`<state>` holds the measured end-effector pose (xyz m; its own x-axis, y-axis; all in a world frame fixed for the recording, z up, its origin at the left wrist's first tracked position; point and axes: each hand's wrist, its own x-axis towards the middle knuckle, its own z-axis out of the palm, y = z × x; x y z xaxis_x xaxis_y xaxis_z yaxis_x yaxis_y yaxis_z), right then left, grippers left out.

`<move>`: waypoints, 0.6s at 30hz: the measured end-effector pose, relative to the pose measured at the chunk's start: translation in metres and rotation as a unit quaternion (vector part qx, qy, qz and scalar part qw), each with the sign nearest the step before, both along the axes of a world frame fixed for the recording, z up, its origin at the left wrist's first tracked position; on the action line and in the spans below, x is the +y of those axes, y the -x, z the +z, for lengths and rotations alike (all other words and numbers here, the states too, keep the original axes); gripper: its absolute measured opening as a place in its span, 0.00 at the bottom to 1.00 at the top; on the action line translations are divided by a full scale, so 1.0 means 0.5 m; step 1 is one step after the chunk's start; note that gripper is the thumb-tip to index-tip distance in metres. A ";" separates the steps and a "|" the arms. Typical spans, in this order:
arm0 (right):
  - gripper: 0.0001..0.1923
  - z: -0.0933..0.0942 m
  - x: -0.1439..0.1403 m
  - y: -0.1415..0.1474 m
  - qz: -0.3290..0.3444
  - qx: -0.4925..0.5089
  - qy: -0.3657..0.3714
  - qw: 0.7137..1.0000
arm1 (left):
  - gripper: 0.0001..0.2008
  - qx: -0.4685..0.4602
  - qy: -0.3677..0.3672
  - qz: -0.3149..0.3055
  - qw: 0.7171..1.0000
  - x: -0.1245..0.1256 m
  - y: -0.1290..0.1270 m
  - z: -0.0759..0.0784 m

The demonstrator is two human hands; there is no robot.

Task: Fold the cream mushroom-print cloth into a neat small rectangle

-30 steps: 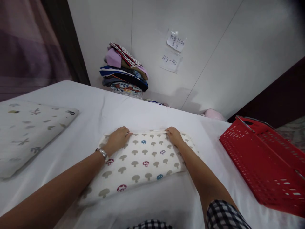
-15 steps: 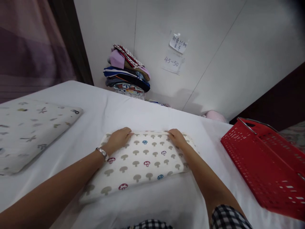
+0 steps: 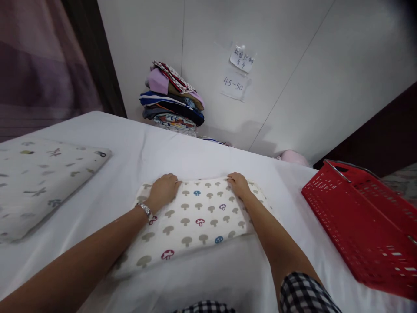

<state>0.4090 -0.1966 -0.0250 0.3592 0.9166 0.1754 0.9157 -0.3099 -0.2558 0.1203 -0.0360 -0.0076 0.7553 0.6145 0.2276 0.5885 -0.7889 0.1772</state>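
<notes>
**Both hands on the far edge of the mushroom pillow**

The left hand (image 3: 163, 190) and right hand (image 3: 239, 185) lie curled, palms down, on the mushroom-print pillow (image 3: 192, 221), seemingly pinning its far seam flat; the red basket (image 3: 361, 226) waits beyond the right fingers; another pillow (image 3: 42, 178) lies well left.

— Setting?
— Textile workroom or bedding stockroom, not a lived-in bedroom.
— Evidence?
— Work surface under a white sheet (image 3: 182, 148); stack of folded fabrics (image 3: 172, 98) against bare white wall panels (image 3: 293, 52); two handwritten paper notes (image 3: 236, 71) taped up, one reading "45-50"; red plastic shopping basket (image 3: 361, 221); two printed pillows (image 3: 39, 178) laid out.
</notes>
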 end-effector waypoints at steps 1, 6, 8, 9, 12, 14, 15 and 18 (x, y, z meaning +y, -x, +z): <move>0.12 -0.001 -0.001 0.000 -0.002 -0.005 0.001 1.000 | 0.18 0.001 0.005 0.001 1.000 0.002 0.000 0.001; 0.12 -0.005 -0.003 0.002 -0.014 -0.018 0.015 1.000 | 0.15 -0.021 0.017 -0.004 1.000 0.001 -0.003 0.005; 0.13 -0.004 -0.006 0.007 -0.025 -0.030 0.007 0.999 | 0.16 -0.055 0.003 -0.035 0.998 -0.013 -0.003 0.003; 0.14 -0.003 -0.009 0.011 -0.033 -0.037 0.000 0.999 | 0.17 -0.066 -0.002 -0.063 0.996 -0.024 -0.001 0.000; 0.18 0.003 -0.029 0.032 -0.046 -0.056 -0.024 0.997 | 0.21 -0.054 0.003 -0.149 0.987 -0.057 0.007 -0.019; 0.21 0.006 -0.053 0.049 -0.040 -0.053 -0.025 0.997 | 0.25 -0.029 0.017 -0.163 0.986 -0.071 0.015 -0.037; 0.23 0.006 -0.069 0.056 -0.037 -0.045 -0.020 0.998 | 0.26 -0.018 0.024 -0.157 0.987 -0.074 0.018 -0.045; 0.26 0.002 -0.129 0.057 -0.048 -0.015 0.015 0.999 | 0.29 -0.001 0.034 -0.139 0.990 -0.071 0.023 -0.060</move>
<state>0.3804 -0.2609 -0.0242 0.4411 0.8831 0.1600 0.8884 -0.4044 -0.2174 0.1089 -0.0717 -0.0378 0.8967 0.3976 0.1945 0.3508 -0.9064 0.2355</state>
